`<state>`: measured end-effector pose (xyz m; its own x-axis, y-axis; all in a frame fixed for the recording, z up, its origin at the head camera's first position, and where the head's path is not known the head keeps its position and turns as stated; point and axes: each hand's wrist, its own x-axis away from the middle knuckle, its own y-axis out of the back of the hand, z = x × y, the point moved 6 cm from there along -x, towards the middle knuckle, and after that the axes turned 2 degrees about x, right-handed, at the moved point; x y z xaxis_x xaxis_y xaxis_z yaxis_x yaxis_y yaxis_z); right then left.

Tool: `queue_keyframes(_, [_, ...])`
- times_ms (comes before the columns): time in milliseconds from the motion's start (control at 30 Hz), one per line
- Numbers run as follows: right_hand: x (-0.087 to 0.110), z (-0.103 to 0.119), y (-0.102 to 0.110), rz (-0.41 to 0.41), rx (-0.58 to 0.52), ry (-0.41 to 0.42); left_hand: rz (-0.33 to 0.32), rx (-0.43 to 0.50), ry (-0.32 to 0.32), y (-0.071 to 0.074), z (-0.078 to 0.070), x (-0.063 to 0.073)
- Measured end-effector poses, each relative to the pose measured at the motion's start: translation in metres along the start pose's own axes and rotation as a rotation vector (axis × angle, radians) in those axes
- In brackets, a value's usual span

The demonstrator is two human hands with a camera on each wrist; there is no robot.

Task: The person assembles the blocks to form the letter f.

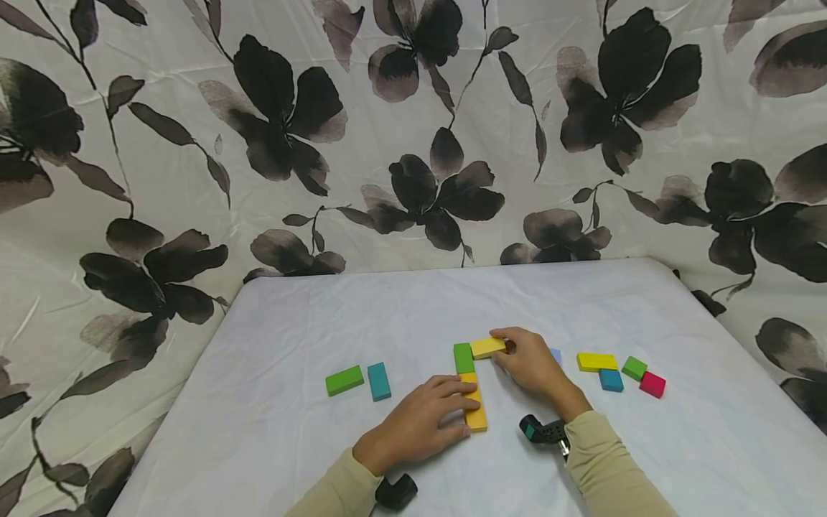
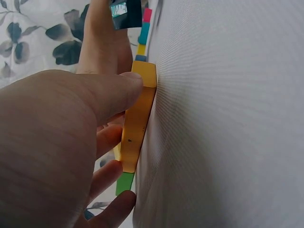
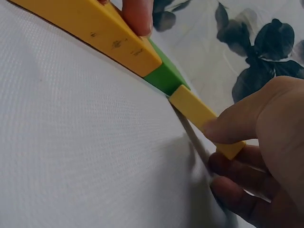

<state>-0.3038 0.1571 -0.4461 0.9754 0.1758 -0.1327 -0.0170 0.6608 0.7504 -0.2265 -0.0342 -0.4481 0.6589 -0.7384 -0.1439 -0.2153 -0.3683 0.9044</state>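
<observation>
My right hand (image 1: 533,362) pinches a yellow block (image 1: 487,348) between thumb and fingers. In the right wrist view, that yellow block's end is right at the corner of a small green block (image 3: 166,71). The green block sits end to end with a long orange-yellow block (image 1: 476,416), which lies on the cloth pointing toward me. My left hand (image 1: 429,416) rests on the orange-yellow block, its fingers laid across it fairly straight. In the left wrist view, the thumb touches this block near one end.
Left of the hands lie a green block (image 1: 344,380) and a teal block (image 1: 379,381). On the right are a yellow block (image 1: 596,362), a blue block (image 1: 610,380), a green block (image 1: 634,368) and a red block (image 1: 652,384). A pale blue block (image 1: 555,355) is partly hidden by the right hand. White cloth (image 1: 271,445) covers the table.
</observation>
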Motion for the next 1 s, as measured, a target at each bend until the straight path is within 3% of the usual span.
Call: queue_keyframes(1000, [0.0003, 0.0003, -0.0052, 0.022, 0.119, 0.073, 0.001, -0.009, -0.006, -0.0027, 0.002, -0.0002])
